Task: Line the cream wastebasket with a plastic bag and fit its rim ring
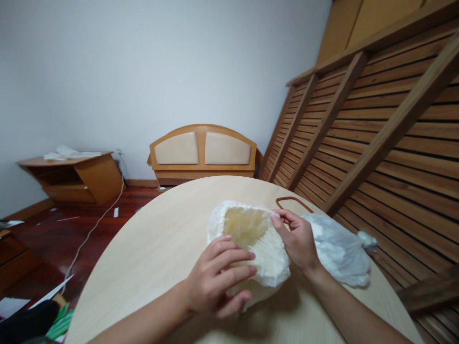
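A white plastic bag (272,267) lines a pale yellowish container (247,222), its edge folded outward over the rim. The container stands upright on a round, light wood table (154,253). My left hand (222,274) is at the container's near left side, fingers stretched out and apart over the bag. Whether those fingertips touch the plastic, I cannot tell. At the right of the rim, my right hand (296,239) pinches the bag's edge between thumb and fingers. Much of the container's outside is hidden by the bag and my left hand.
A tied, filled translucent bag (340,253) lies right of my right hand. Behind that hand is a brown loop (294,198). A slatted wooden frame (358,143) leans along the right. Beyond the table are a headboard (202,148) and a low cabinet (96,177).
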{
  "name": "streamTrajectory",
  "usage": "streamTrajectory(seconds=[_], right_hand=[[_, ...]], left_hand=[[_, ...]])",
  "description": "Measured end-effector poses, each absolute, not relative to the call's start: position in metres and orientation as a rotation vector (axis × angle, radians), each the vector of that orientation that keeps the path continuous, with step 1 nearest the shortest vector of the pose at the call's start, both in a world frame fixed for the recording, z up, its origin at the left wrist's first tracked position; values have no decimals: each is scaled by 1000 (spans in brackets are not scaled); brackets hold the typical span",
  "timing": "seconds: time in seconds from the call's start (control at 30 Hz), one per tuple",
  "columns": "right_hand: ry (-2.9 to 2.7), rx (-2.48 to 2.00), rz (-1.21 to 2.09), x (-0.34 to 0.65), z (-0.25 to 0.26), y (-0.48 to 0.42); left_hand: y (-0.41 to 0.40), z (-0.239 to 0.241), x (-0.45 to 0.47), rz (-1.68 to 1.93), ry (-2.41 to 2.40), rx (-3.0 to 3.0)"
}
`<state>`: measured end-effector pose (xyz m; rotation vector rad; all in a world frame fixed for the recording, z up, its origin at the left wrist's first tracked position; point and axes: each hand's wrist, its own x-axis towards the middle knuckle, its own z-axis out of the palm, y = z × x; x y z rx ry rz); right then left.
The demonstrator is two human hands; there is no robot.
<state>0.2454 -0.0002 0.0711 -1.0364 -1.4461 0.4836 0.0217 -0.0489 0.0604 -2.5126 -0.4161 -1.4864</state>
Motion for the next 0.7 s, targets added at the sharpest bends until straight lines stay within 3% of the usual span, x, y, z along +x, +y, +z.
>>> streamTrajectory(seconds=[0.2,0.7], right_hand=[[-1466,-1048,305,243,72,-4],[-1657,-944,158,247,59,2]], left_hand=[[-41,72,11,-1912,-988,-2278],[-29,74,14,-2037,-1457,-2395]])
